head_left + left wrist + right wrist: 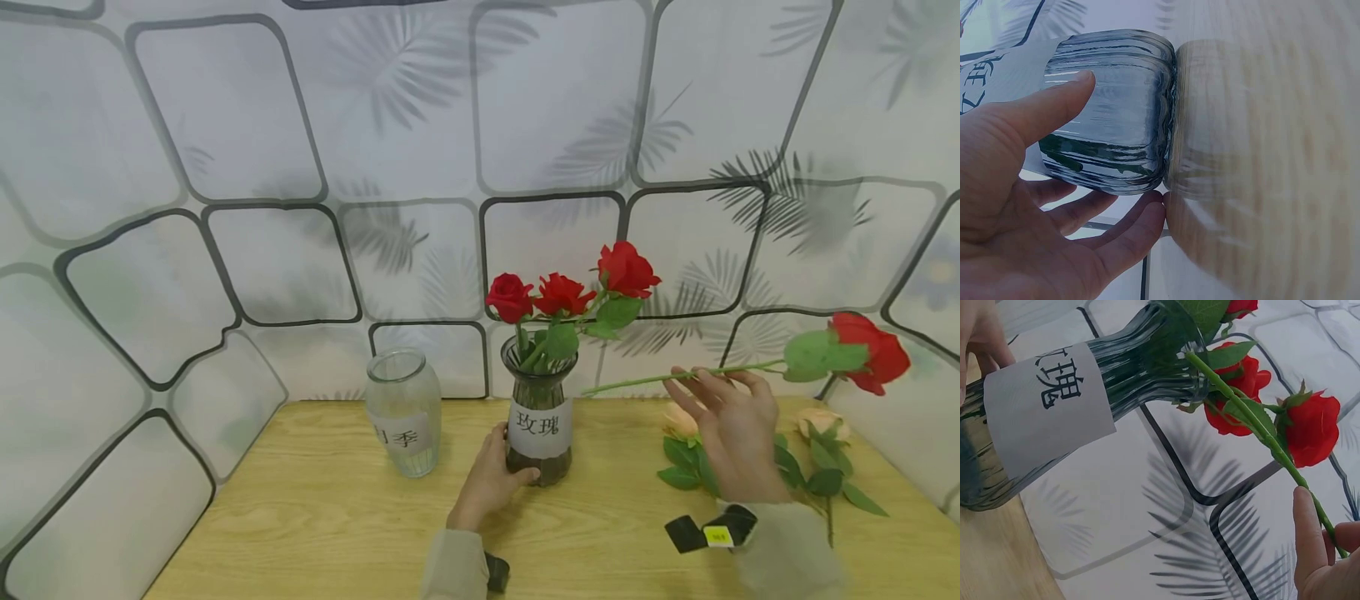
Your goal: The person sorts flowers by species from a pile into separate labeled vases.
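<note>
Thumb and fingers of my left hand (491, 481) go round the lower part of a dark-tinted glass vase (547, 472) with a white label. The vase stands upright on the table, and several red roses (510, 297) lean out of its flared mouth. In the left wrist view the thumb lies along the glass (1116, 94) just below the label. My right hand (738, 425) pinches the green stem (645, 382) of another red rose (873, 354), held almost level with its bloom to the right. Its cut end overlaps the vase mouth in the right wrist view.
Left of the dark vase stands a clear glass vase (427, 398), also labelled and without flowers. Peach roses (823, 422) with green leaves lie on the wooden table (315, 500), behind and beside my right forearm. A patterned cloth backdrop (420, 158) rises behind the table.
</note>
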A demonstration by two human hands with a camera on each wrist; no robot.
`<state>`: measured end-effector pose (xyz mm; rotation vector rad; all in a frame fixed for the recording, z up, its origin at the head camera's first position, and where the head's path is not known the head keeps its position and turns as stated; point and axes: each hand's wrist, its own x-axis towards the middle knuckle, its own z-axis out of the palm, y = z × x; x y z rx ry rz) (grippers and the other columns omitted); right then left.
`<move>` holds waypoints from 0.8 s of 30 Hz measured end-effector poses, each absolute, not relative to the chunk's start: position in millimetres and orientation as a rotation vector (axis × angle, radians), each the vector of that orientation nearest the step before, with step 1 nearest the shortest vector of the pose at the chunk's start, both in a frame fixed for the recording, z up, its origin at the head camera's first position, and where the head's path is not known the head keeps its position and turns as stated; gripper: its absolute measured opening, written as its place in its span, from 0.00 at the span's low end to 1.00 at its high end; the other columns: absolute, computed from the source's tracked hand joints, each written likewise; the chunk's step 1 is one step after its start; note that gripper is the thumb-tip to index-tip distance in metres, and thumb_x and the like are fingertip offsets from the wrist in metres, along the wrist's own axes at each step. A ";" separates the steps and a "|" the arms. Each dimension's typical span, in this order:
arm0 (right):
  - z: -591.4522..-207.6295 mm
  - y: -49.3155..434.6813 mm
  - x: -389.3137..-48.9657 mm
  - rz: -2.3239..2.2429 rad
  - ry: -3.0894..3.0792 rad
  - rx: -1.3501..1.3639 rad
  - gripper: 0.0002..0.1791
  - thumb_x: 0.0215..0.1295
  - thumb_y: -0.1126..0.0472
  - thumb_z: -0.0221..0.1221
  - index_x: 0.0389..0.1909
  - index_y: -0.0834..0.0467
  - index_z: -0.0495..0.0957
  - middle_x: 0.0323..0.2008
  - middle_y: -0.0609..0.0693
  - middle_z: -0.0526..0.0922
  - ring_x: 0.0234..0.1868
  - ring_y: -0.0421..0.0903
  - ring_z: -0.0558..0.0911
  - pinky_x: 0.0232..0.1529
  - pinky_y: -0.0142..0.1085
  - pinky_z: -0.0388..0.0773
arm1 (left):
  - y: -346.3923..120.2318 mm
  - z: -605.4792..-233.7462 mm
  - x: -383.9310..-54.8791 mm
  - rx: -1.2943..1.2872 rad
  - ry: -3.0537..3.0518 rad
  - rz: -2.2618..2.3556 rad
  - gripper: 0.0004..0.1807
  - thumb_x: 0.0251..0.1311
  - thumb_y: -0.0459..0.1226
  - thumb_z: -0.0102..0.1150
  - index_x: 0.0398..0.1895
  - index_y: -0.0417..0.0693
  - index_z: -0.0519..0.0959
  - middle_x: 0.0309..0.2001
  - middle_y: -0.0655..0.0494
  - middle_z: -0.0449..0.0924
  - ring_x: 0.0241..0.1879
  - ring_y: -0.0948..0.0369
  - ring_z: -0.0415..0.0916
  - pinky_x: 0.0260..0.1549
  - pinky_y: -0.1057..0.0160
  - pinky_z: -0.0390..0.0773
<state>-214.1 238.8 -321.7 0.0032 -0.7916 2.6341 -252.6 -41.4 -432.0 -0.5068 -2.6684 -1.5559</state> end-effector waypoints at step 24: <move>-298.1 210.6 -226.4 2.555 -0.818 -0.091 0.21 0.66 0.79 0.59 0.42 0.59 0.56 0.42 0.55 0.70 0.33 0.52 0.88 0.39 0.47 0.87 | -42.8 -434.3 -253.6 -0.500 -2.683 -1.557 0.46 0.62 0.35 0.71 0.75 0.28 0.54 0.70 0.30 0.60 0.70 0.35 0.60 0.67 0.36 0.62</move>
